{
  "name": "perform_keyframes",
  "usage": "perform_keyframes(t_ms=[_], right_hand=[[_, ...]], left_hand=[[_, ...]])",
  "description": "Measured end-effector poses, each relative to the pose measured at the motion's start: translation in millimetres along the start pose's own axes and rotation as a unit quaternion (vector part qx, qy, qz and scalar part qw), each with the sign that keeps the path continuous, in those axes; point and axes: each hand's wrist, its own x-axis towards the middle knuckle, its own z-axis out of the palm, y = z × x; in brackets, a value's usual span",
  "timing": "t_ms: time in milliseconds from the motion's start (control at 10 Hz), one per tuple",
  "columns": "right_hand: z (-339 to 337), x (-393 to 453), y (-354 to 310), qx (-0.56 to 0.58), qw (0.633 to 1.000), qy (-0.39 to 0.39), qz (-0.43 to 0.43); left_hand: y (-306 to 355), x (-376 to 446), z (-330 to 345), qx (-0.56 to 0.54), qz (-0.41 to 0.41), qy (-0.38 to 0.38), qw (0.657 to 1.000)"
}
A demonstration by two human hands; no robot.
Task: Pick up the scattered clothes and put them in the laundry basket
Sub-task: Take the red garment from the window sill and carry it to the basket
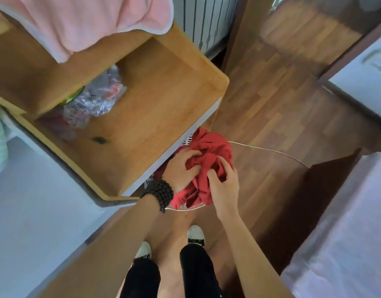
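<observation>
Both hands grasp a crumpled red garment (209,147): the left hand (182,168), with a dark bead bracelet (159,190) on its wrist, digs curled fingers into it, the right hand (223,183) pinches its folds. Beneath them shows the laundry basket (191,208) rim. Print on the plastic bag (92,100) up left is unreadable.

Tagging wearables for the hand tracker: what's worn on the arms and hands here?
Both arms are bare, with no sleeves in view and no gloves. The left hand has a dark beaded bracelet wound in several loops around its wrist. The right hand and its wrist wear nothing.
</observation>
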Motion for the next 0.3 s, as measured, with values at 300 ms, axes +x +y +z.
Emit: perform_keyframes(t_ms=[300], right_hand=[[13.5,61.1,33.3,0.035,0.992,-0.103,0.063]], left_hand=[[-51.3,18.2,7.4,0.007,-0.106,0.043,0.993]])
